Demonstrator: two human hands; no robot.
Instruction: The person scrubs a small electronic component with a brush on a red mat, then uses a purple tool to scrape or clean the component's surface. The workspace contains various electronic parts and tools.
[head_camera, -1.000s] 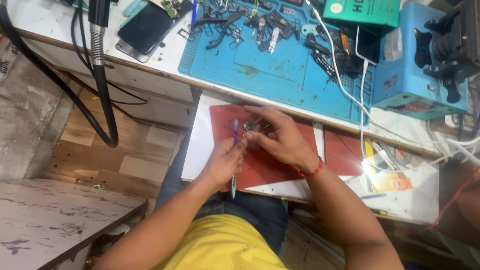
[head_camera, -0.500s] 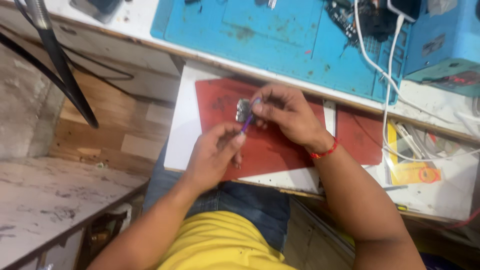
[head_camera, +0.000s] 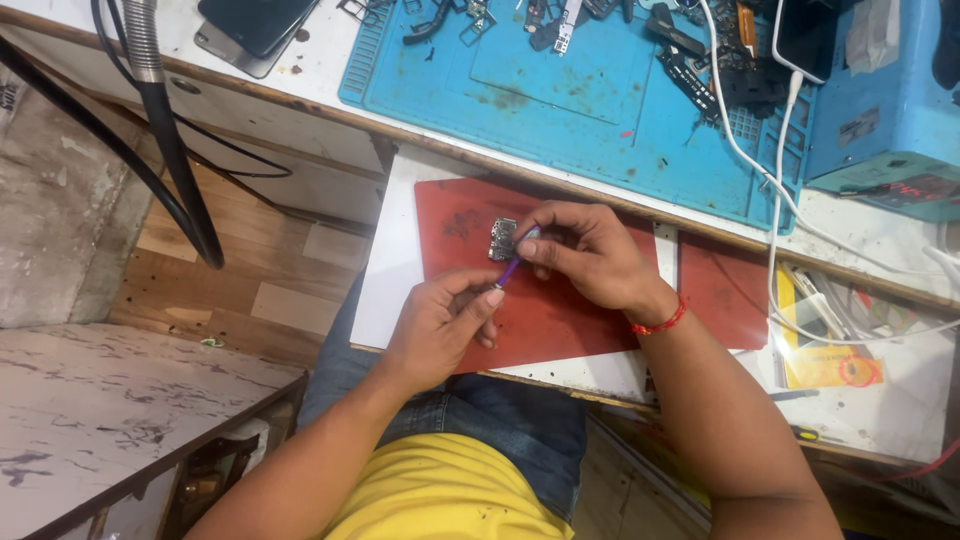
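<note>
My right hand (head_camera: 585, 255) pinches the upper end of a thin purple tool (head_camera: 510, 268) and rests on a red mat (head_camera: 560, 320). My left hand (head_camera: 440, 325) holds the lower end of the same tool with thumb and forefinger. A small grey metal part (head_camera: 502, 240) lies on the red mat right beside the tool's upper end, touching my right fingertips. A red thread band circles my right wrist.
A blue work mat (head_camera: 600, 90) with several small parts lies on the bench beyond. A blue device (head_camera: 890, 110) stands at the right, white cables (head_camera: 775, 170) trailing down. A dark phone (head_camera: 255, 25) and black hoses (head_camera: 175, 150) are at the left. A yellow packet (head_camera: 825, 345) sits at the right.
The view has shifted and drawn closer to the red mat. Both hands stay together over the small metal part, still on the purple tool.
</note>
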